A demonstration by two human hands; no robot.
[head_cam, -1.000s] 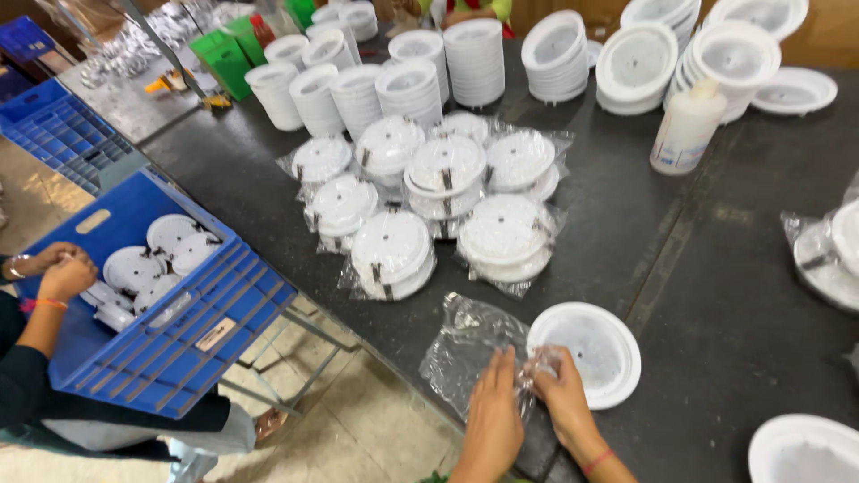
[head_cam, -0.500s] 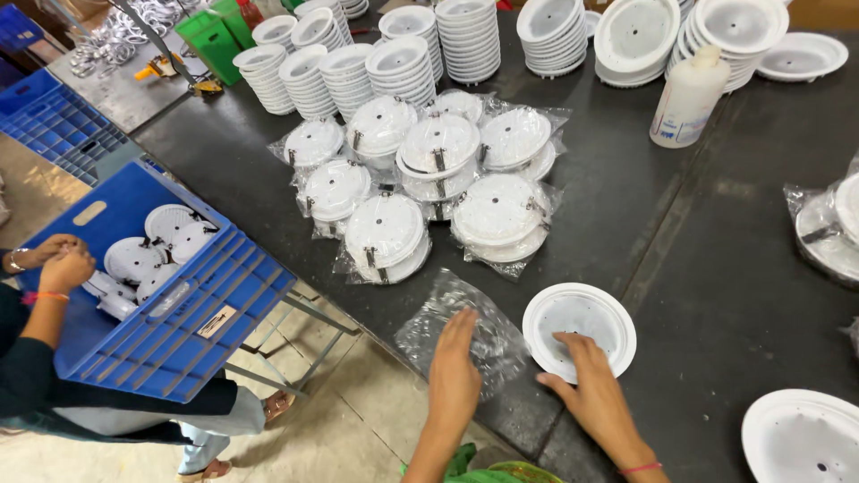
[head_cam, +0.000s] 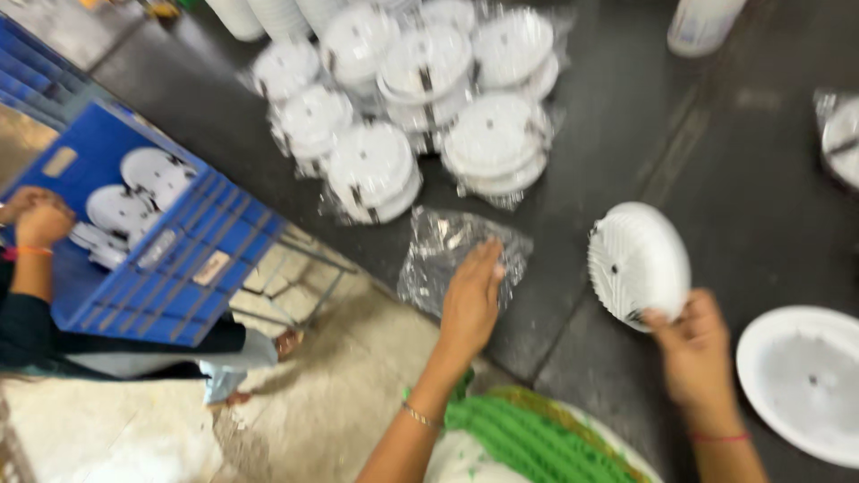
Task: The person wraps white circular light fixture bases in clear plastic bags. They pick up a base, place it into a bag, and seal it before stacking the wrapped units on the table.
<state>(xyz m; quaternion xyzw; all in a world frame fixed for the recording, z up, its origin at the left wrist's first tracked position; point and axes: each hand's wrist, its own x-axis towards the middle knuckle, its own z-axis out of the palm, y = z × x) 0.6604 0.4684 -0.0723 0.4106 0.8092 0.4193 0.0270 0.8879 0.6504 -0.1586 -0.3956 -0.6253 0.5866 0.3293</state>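
Lifted off the dark table [head_cam: 752, 179] since a moment ago, the round white ribbed fixture [head_cam: 637, 264] now stands tilted on edge, its rim pinched in the right hand [head_cam: 693, 344]. Flat and open-fingered, the left hand [head_cam: 472, 300] presses the crinkled clear plastic bag [head_cam: 447, 255] at the table's edge.

Left hand [head_cam: 472, 300] reaches forward, palm down, fingers [head_cam: 488, 259] extended and close together, lying flat; thin bracelet at wrist; forearm bare, angled up from lower frame edge; right hand [head_cam: 693, 344] raised, fingers curled in pinch grip, thumb on top; red thread around wrist; forearm bare.
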